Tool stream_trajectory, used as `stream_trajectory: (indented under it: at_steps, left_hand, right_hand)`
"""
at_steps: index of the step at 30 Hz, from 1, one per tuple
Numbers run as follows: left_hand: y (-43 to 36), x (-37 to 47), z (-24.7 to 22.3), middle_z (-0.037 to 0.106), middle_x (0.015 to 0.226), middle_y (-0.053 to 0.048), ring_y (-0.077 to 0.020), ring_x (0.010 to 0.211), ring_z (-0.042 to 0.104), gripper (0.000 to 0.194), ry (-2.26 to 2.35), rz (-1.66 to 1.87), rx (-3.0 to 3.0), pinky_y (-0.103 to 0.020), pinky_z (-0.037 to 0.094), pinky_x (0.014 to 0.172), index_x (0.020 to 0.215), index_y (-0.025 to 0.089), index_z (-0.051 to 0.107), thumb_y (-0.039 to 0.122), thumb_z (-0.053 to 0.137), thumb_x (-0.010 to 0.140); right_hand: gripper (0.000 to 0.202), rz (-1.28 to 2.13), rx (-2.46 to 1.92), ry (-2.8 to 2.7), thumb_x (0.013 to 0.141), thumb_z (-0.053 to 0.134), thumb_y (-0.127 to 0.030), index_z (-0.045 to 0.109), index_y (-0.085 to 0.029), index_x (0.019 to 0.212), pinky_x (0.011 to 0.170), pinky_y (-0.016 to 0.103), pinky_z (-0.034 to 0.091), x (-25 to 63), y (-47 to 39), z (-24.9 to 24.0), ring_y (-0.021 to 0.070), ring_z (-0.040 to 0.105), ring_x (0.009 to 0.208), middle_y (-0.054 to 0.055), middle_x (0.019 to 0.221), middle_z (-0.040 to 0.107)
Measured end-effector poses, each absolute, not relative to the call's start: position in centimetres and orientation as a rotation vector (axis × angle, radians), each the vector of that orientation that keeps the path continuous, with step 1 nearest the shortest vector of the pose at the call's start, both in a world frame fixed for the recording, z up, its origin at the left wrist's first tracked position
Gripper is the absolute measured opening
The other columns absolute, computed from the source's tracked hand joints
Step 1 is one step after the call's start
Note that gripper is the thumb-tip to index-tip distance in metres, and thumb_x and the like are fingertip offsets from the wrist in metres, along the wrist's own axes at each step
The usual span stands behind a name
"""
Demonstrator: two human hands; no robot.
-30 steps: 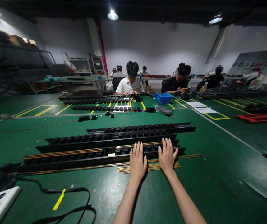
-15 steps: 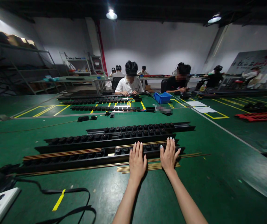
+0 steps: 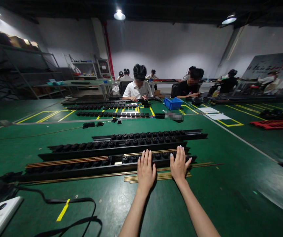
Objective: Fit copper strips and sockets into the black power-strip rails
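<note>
My left hand (image 3: 145, 169) lies flat, palm down, with its fingers stretched over the nearest black rail (image 3: 82, 173), which carries a row of round black parts. To its right my right hand (image 3: 179, 164) rests the same way, thumb spread to the side. Under and between both hands runs a bundle of thin brass rods (image 3: 163, 176) on the table. More thin rods (image 3: 67, 162) lie along the top of the rail at the left. Neither hand is wrapped around anything. The palms are hidden, so exact contact with rods or rail cannot be seen.
Behind lie two more black rails (image 3: 116, 149) on the green table (image 3: 230, 191). A white device (image 3: 4, 214) and a black strap (image 3: 69, 199) are at lower left. Across the table a person in a white shirt (image 3: 137, 89) works near a blue bin (image 3: 173, 103).
Both hands stay in place over the rail and rods. The view has shifted very slightly; nothing was taken hold of or let go.
</note>
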State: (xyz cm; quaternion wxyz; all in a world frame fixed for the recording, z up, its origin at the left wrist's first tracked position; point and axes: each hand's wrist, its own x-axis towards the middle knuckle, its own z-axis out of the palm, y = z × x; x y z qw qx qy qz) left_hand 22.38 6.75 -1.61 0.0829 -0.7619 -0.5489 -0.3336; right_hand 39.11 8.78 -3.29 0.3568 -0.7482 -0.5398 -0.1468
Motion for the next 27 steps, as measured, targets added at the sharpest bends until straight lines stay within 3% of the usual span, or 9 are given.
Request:
stream_trajectory:
  at_steps: [5,11,27]
  left_hand:
    - [6.7,22.4,-1.6,0.031,0.150,-0.007,-0.0216,0.140,0.022,0.063,-1.642,-0.994,-2.271,-0.044,0.030,0.111,0.147,0.019,0.015,0.021,0.042,0.090]
    - [6.7,22.5,-1.6,0.032,0.150,-0.008,-0.0219,0.140,0.023,0.064,-1.635,-0.994,-2.264,-0.045,0.031,0.110,0.147,0.019,0.015,0.020,0.042,0.089]
    - [6.6,22.5,-1.3,0.032,0.150,-0.009,-0.0218,0.140,0.022,0.063,-1.648,-0.992,-2.267,-0.044,0.031,0.110,0.147,0.018,0.016,0.020,0.042,0.089]
  right_hand:
    - [0.059,-0.418,-1.913,-1.430,0.095,0.017,-0.038,0.013,-0.013,0.148,0.110,0.058,0.004,38.8,8.5,-3.0,0.0219,0.021,0.139,0.015,0.148,0.030]
    - [0.055,-0.428,-1.871,-1.546,0.096,0.017,-0.038,0.021,-0.016,0.146,0.109,0.059,0.001,38.5,8.5,-3.0,0.0216,0.027,0.137,0.013,0.145,0.037]
    - [0.054,-0.463,-1.814,-1.655,0.096,0.019,-0.035,0.017,-0.017,0.147,0.109,0.057,0.004,37.1,8.0,-2.6,0.0210,0.025,0.138,0.013,0.147,0.034]
